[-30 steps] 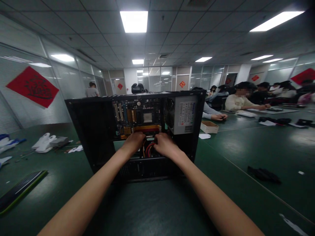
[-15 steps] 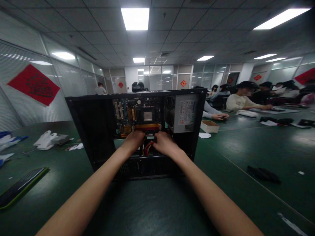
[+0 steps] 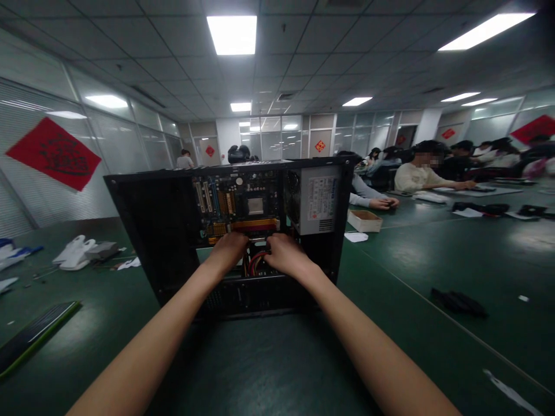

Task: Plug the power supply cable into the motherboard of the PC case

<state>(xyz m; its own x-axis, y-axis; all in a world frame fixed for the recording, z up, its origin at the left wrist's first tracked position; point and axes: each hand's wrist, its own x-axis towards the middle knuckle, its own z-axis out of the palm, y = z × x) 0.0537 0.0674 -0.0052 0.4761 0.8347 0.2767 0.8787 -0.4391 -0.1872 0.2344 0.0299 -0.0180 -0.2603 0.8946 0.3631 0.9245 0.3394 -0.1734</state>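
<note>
An open black computer case (image 3: 150, 225) stands in front of me with its inside facing me. Its motherboard (image 3: 255, 188) has slots, a bare metallic square and orange and yellow memory slots (image 3: 254, 224) along the lower edge. My left hand (image 3: 229, 249) is inside the case just below those slots, fingers curled. Close to its right, my right hand (image 3: 284, 252) is also closed, at the same height. What the fingertips grip is hidden. Red and yellow cables (image 3: 256, 263) hang between the hands. The silver power supply (image 3: 318, 202) fills the upper right corner.
On the green table (image 3: 269, 358) lie a green-edged black object (image 3: 37, 335), a white plastic bag (image 3: 73, 252), a small grey box (image 3: 102, 250) and a black cloth-like item (image 3: 458, 302). Right of the case is an open box (image 3: 364, 221); behind it, co-workers (image 3: 418, 173) sit.
The whole view has shifted slightly, so the case appears a little further left. Both hands stay closed at the same spot below the memory slots.
</note>
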